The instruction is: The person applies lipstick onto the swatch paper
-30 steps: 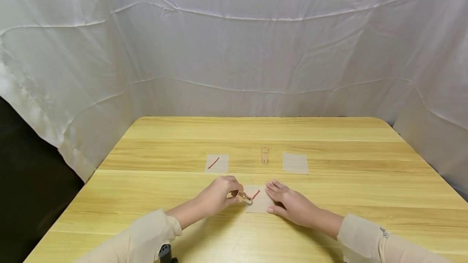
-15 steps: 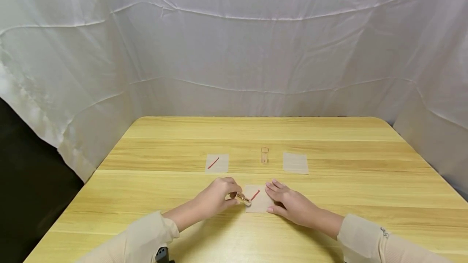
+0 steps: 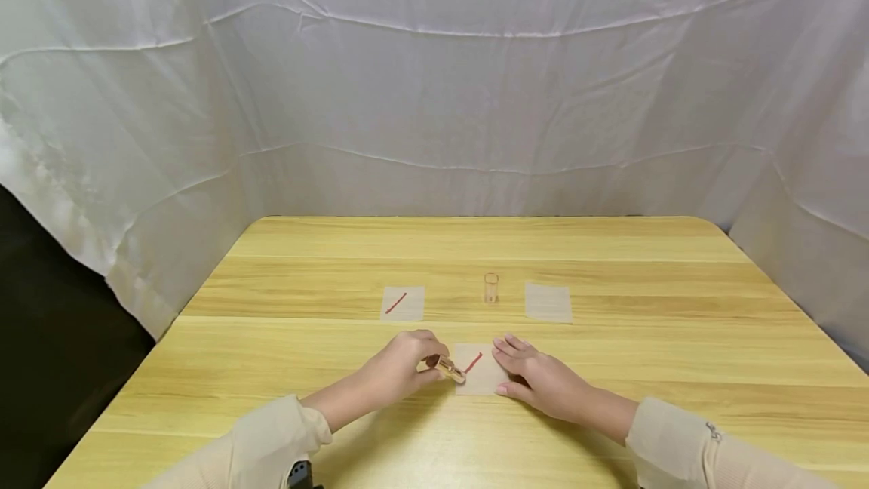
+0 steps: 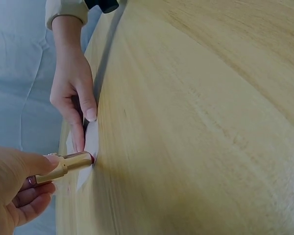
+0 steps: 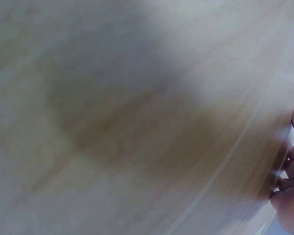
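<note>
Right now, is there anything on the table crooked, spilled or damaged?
One small thing: the blank sheet on the right lies slightly turned compared with the marked sheet on the left. Otherwise nothing stands out: the sheet under the right hand lies flat, and the clear cap stands upright.

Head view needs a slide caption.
Left hand holds a gold cylindrical lipstick; right hand rests on a red-marked white paper square.
</note>
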Motion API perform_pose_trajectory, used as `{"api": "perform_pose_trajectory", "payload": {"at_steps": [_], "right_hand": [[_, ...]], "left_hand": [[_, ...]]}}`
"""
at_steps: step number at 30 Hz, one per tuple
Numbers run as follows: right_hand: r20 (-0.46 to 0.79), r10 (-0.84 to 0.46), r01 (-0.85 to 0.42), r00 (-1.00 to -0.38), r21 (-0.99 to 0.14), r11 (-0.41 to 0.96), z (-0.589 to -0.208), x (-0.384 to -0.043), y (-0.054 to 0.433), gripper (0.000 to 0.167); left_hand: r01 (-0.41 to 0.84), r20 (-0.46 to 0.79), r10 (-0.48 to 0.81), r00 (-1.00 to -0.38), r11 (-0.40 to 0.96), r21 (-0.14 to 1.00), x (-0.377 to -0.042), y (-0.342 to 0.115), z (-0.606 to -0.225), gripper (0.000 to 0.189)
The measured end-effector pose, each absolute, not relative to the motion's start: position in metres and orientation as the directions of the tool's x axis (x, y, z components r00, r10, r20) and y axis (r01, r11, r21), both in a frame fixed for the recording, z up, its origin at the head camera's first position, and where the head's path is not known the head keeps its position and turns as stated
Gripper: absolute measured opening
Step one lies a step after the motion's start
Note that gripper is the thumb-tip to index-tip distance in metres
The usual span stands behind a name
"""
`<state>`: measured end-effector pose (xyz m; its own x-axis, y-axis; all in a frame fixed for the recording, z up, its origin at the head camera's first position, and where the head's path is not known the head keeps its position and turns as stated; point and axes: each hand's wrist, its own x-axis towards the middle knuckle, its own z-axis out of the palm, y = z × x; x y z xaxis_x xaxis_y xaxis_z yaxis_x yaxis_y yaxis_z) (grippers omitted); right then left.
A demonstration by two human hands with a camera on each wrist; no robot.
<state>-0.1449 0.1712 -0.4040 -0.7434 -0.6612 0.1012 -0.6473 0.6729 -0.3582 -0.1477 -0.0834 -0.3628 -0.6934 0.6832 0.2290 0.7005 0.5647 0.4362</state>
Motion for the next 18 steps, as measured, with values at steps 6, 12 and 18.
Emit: {"api": "perform_pose_trajectory", "payload": {"at_steps": [6, 12, 18], "right_hand": [[0.097, -0.654, -0.640, -0.750, -0.356, 0.681, -0.4044, -0.1457, 0.1716, 0.053], [0.096, -0.654, -0.639, -0.751, -0.359, 0.681, -0.4039, -0.1453, 0.1715, 0.053], [0.095, -0.653, -0.638, -0.751, -0.360, 0.681, -0.4041, -0.1454, 0.1712, 0.053]], "left_hand": [[0.663, 0.237, 0.645, -0.726, 0.565, 0.492, -0.1493, -0.0850, -0.3639, 0.017], [0.631, 0.241, 0.607, -0.757, 0.582, 0.513, -0.1521, -0.0872, -0.3643, 0.019], [0.598, 0.267, 0.559, -0.785, 0.570, 0.563, -0.1539, -0.0879, -0.3675, 0.017]]}}
